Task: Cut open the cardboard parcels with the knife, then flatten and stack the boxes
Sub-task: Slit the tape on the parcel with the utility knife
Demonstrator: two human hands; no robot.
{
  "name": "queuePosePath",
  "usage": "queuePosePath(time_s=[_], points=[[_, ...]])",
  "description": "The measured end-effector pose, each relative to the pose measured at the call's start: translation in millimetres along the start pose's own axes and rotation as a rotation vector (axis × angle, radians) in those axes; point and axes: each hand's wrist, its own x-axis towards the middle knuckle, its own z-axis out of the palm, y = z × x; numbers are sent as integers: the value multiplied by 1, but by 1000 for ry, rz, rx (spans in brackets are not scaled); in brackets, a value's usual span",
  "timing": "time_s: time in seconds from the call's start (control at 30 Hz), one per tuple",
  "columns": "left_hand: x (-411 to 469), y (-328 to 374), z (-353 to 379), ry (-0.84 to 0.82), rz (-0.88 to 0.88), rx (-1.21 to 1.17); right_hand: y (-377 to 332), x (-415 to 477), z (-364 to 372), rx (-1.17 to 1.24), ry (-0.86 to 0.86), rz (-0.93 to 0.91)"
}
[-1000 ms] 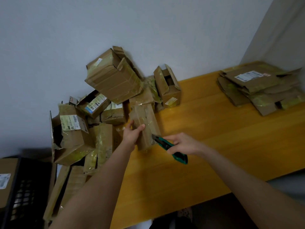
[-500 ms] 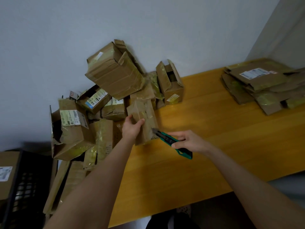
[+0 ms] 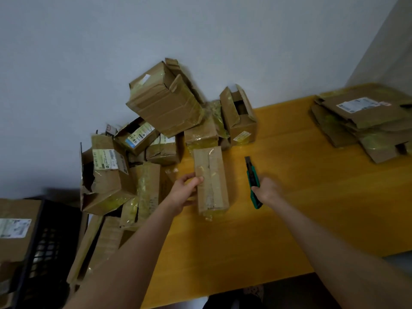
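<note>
Brown cardboard is under my left hand (image 3: 185,192): a long, narrow parcel (image 3: 211,175) lies flat on the yellow wooden desk (image 3: 301,208), its taped seam facing up and running away from me. My left fingers (image 3: 197,180) clench its left edge, thumb on top near the far half, the rest curled round the side. My right hand (image 3: 266,189) is off to the right of it, fingers wrapped tight round the green handle of the knife (image 3: 253,181). The dark blade is out and points away from me toward the wall (image 3: 200,30); it is near the parcel but apart from it, and I cannot tell whether the tip touches the desk. Behind and left of the parcel rises a loose pile of boxes (image 3: 165,103), several torn open, with labels and yellowish tape. Flattened boxes (image 3: 365,121) sit stacked at the far right of the desk. A black crate (image 3: 44,248) stands at lower left, beyond the desk's edge.
</note>
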Motion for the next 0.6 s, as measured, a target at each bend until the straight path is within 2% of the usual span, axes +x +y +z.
queuePosePath(time_s=[0.2, 0.3, 0.37, 0.43, 0.5, 0.6], points=[[0, -19, -5, 51, 16, 37, 11, 15, 26, -160, 19, 47], [3, -21, -7, 92, 49, 97, 0, 5, 18, -189, 97, 15], [4, -16, -4, 128, 88, 165, -21, -7, 10, -34, 75, -122], [3, -7, 3, 165, 152, 260, -49, -20, 9, 210, -61, -205], [1, 1, 13, 177, 215, 343, -67, -29, 12, 393, -152, -225], [-1, 10, 17, 161, 252, 398, -75, -32, 11, 544, -151, -195]])
